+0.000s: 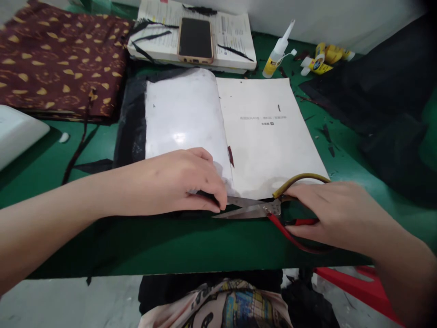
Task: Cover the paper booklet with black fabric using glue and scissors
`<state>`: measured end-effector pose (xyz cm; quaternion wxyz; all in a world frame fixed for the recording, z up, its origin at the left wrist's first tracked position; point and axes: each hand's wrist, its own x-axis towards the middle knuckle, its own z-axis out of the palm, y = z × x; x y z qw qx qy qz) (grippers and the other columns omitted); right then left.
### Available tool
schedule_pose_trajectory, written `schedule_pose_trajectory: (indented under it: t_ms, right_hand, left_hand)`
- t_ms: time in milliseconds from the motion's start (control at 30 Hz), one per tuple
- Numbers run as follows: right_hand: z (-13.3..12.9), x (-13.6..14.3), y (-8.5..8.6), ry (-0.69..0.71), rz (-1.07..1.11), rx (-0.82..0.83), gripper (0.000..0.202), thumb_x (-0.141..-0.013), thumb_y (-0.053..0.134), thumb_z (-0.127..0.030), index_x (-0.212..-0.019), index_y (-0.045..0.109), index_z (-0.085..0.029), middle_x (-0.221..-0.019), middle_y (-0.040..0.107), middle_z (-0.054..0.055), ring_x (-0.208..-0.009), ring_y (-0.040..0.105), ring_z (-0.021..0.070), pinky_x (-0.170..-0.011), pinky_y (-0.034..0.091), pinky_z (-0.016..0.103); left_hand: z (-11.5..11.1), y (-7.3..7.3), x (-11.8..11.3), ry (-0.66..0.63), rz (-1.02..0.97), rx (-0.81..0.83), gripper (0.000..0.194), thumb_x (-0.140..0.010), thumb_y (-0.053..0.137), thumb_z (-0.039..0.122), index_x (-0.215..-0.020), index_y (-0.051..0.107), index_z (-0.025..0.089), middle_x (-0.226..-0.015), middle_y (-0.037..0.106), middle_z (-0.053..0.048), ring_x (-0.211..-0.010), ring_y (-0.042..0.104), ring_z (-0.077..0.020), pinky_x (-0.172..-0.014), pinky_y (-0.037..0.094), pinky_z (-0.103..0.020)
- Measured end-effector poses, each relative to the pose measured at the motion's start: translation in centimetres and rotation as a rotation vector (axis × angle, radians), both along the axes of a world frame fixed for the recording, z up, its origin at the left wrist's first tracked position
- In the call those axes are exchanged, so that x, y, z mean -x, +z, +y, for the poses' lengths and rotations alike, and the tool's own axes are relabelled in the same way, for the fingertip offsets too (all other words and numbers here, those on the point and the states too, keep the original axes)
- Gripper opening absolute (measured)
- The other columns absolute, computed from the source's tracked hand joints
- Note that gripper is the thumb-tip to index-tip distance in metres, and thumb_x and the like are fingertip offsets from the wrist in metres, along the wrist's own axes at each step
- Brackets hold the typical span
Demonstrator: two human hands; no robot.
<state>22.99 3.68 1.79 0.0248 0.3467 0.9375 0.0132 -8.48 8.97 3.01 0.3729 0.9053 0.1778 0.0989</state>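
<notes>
An open book point(269, 136) lies on the green table point(191, 250), its left side a glossy white sheet with black fabric point(131, 123) along the outer edge. My left hand point(191, 182) rests over the book's lower edge, fingers bent down and pinched together on dark material at that edge. My right hand point(334, 214) holds large scissors point(273, 209) by their red and yellow handles. The blades are slightly apart and point left, close to my left fingertips. One blade tip is hidden behind those fingers.
A phone point(195, 38) lies on a thick book point(232, 41) at the back. Patterned cloth point(64, 64) is at left, near a white object point(20, 134). A glue bottle point(273, 61), yellow tubes point(317, 64) and black fabric point(378, 77) are at right. Dark scraps are scattered about.
</notes>
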Motion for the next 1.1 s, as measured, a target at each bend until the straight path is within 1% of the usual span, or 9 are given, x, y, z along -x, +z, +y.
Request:
schedule_pose_trajectory:
  t_ms: [200,333,500,600,700,767,967,1100]
  right_hand:
    - [0.0,1.3,-0.1,0.019,0.030,0.067,0.028,-0.081,0.059,-0.038,-0.097,0.061,-0.015,-0.091,0.073,0.005,-0.074,0.069,0.0223,-0.056,0.040,0.033]
    - [0.2,1.7,-0.2,-0.008,0.037,0.095,0.029,-0.082,0.058,-0.040,-0.098,0.061,-0.015,-0.088,0.073,0.004,-0.072,0.070,0.0222,-0.053,0.038,0.032]
    - [0.1,1.9,-0.2,-0.022,0.016,0.054,0.033,-0.080,0.058,-0.046,-0.093,0.060,-0.016,-0.072,0.069,0.001,-0.060,0.067,0.0232,-0.048,0.034,0.033]
    - [-0.3,2.2,-0.2,-0.003,0.003,0.039,0.031,-0.080,0.058,-0.045,-0.089,0.059,-0.015,-0.065,0.066,0.002,-0.054,0.065,0.0237,-0.046,0.032,0.033]
    - [-0.6,2.5,-0.1,0.024,-0.010,0.042,0.027,-0.080,0.058,-0.040,-0.088,0.059,-0.014,-0.063,0.064,0.002,-0.053,0.064,0.0230,-0.046,0.032,0.033]
    - [-0.7,2.4,0.0,0.040,-0.022,0.045,0.028,-0.079,0.061,-0.039,-0.090,0.058,-0.014,-0.066,0.064,0.002,-0.054,0.064,0.0225,-0.046,0.033,0.033]
    - [-0.7,2.0,0.0,0.060,-0.055,0.032,0.034,-0.076,0.066,-0.043,-0.092,0.056,-0.014,-0.069,0.062,0.001,-0.055,0.063,0.0219,-0.045,0.034,0.034]
    - [-0.7,2.4,0.0,0.085,-0.045,0.018,0.034,-0.080,0.062,-0.047,-0.088,0.056,-0.014,-0.065,0.059,0.000,-0.052,0.062,0.0218,-0.045,0.034,0.034]
  left_hand:
    - [0.1,0.2,-0.3,-0.007,-0.001,-0.051,0.013,-0.091,0.060,0.014,-0.089,0.068,0.023,-0.087,0.073,0.008,-0.077,0.064,-0.0087,-0.097,0.035,-0.026]
    - [0.4,0.2,-0.3,0.000,0.018,-0.065,0.012,-0.092,0.059,0.016,-0.089,0.068,0.024,-0.088,0.074,0.008,-0.077,0.064,-0.0091,-0.096,0.036,-0.026]
    - [0.9,0.2,-0.1,0.016,0.093,-0.087,0.012,-0.093,0.057,0.019,-0.090,0.068,0.024,-0.090,0.074,0.007,-0.081,0.064,-0.0103,-0.099,0.034,-0.025]
    - [1.1,0.1,0.0,0.027,0.102,-0.075,0.014,-0.093,0.056,0.019,-0.093,0.069,0.024,-0.094,0.074,0.006,-0.085,0.064,-0.0109,-0.099,0.034,-0.024]
    - [1.1,-0.1,0.2,0.030,0.112,-0.063,0.015,-0.094,0.055,0.019,-0.095,0.068,0.025,-0.097,0.074,0.006,-0.088,0.064,-0.0113,-0.098,0.035,-0.025]
    - [1.1,-0.2,0.3,0.029,0.119,-0.052,0.015,-0.094,0.054,0.019,-0.095,0.068,0.025,-0.097,0.074,0.006,-0.089,0.063,-0.0117,-0.098,0.036,-0.025]
    - [1.2,-0.5,0.3,0.059,0.124,-0.018,0.017,-0.093,0.054,0.018,-0.097,0.069,0.026,-0.103,0.074,0.005,-0.094,0.063,-0.0138,-0.096,0.038,-0.026]
    - [1.2,-0.4,0.2,0.045,0.122,-0.019,0.017,-0.093,0.054,0.017,-0.098,0.069,0.025,-0.102,0.074,0.005,-0.093,0.064,-0.0134,-0.097,0.038,-0.026]
